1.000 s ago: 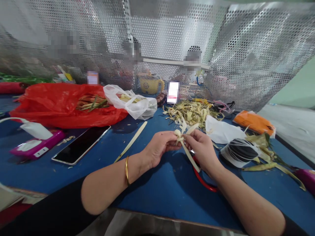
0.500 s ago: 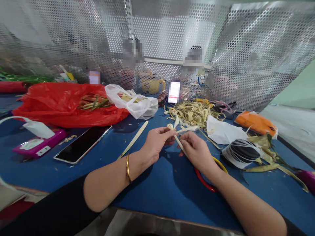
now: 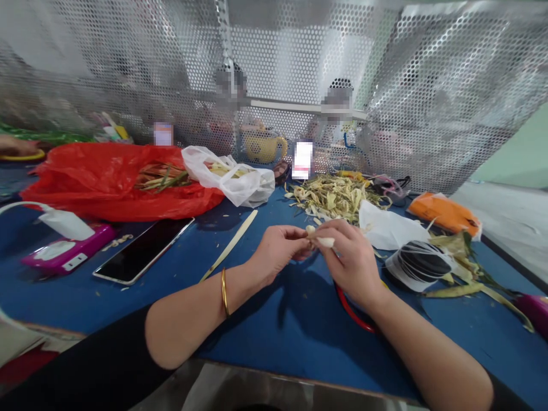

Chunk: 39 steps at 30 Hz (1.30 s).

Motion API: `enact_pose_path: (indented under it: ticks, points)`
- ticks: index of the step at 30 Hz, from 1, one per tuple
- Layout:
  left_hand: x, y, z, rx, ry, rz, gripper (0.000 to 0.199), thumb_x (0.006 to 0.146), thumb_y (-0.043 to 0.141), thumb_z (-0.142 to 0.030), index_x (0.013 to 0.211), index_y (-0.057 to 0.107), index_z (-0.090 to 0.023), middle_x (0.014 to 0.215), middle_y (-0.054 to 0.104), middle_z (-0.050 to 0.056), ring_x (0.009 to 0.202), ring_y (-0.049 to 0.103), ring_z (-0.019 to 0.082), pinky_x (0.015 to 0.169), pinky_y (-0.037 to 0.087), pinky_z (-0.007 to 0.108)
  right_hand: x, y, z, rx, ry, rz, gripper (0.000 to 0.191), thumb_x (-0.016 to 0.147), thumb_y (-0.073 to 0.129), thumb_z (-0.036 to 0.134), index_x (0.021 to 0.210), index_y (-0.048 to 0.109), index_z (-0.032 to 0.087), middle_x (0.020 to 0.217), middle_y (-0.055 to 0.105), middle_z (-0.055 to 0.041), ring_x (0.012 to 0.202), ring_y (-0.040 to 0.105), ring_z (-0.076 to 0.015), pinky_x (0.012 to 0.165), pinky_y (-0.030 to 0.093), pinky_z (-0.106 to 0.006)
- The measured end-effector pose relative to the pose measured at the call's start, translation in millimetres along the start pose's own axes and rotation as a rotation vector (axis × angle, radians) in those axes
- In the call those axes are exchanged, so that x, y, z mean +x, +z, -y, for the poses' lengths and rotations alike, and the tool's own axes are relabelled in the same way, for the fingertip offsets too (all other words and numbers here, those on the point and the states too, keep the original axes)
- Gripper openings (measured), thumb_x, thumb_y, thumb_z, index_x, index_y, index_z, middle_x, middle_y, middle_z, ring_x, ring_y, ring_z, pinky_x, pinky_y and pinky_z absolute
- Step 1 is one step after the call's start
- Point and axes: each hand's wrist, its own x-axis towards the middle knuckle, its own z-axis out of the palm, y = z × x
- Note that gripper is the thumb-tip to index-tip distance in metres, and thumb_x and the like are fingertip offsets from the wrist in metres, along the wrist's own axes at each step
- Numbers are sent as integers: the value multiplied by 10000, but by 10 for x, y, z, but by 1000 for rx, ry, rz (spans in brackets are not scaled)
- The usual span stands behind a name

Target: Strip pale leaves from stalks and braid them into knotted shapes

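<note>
Over the middle of the blue table, my left hand (image 3: 285, 251) and my right hand (image 3: 351, 257) meet fingertip to fingertip. Both pinch a pale dried leaf strip (image 3: 326, 242); a small rounded knot of it shows above the left fingertips. Most of the strip is hidden by the fingers. Beneath my right hand lies a curved red loop (image 3: 354, 313) with a bit of yellow, mostly covered. Left of my hands, another pale leaf strip (image 3: 231, 244) rests flat on the table.
A heap of dried strips (image 3: 334, 197) lies behind my hands. To the right are white paper (image 3: 389, 225), a spool of white thread (image 3: 415, 265) and an orange packet (image 3: 445, 212). At left are a phone (image 3: 145, 251), a purple power strip (image 3: 68, 251) and a red bag (image 3: 85, 177).
My right hand has moved up and inward against the left fingertips, folding the long loose ends of the strip out of sight. Another person's hand has appeared at the far left.
</note>
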Motion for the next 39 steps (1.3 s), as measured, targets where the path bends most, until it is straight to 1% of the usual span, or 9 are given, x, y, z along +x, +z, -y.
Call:
enact_pose_path:
  ticks: [2,4,7,11,16,22,28,32,39]
  points:
    - [-7,-7,-5,32,-14,54,60,659,749,-148,701,711,-130,627,662,23,575,604,109,591,487,231,16,6,-34,49,77,5,177,939,451,207,854,606,205,1018,672,-84,945,616,-209,827,421,-335]
    - [-6,-18,-7,48,-21,87,28,690,722,-146,715,720,-134,627,663,20,576,602,100,593,483,219,26,23,-66,55,145,59,184,930,447,221,793,568,206,906,672,-77,887,614,-212,818,419,-334]
    - [4,-31,-8,68,-31,128,40,714,718,-171,730,724,-135,622,661,22,572,595,94,591,478,207,28,43,-102,17,266,148,233,908,445,259,681,484,224,642,573,-20,657,547,-187,679,395,-299]
    - [9,-22,-2,105,-45,135,91,721,730,-211,729,710,-123,632,658,29,577,593,97,603,487,217,26,43,-137,80,440,214,273,860,489,331,617,419,228,532,444,37,510,399,-136,524,264,-266]
    - [-5,-6,50,159,42,116,221,665,772,-184,852,664,-135,628,635,-10,556,571,89,575,483,213,50,61,-149,590,704,327,266,750,575,402,587,521,198,519,467,46,499,384,-109,490,263,-243]
    - [-18,-14,49,186,93,132,176,720,738,-275,762,623,-149,643,648,8,543,574,93,562,492,223,82,10,-144,1092,1047,415,240,621,719,376,631,611,162,495,537,43,399,410,-77,407,322,-219]
    - [-6,-34,-7,93,17,180,225,707,753,-330,745,619,-153,619,609,-10,507,540,78,521,470,210,91,-57,-171,1256,1042,477,240,637,720,369,625,624,149,449,497,51,365,390,-70,398,337,-219]
    - [1,-52,-11,66,-34,190,290,671,778,-379,713,594,-159,616,592,-15,500,537,78,524,456,214,107,-14,-122,1051,949,351,305,630,730,436,614,609,156,462,493,53,393,336,-61,405,249,-212]
    - [-43,-15,-22,49,-55,161,283,589,827,-251,761,629,-144,695,589,-16,544,532,74,571,496,237,16,149,-157,698,721,221,304,764,587,448,619,572,182,596,557,19,594,482,-138,559,381,-248]
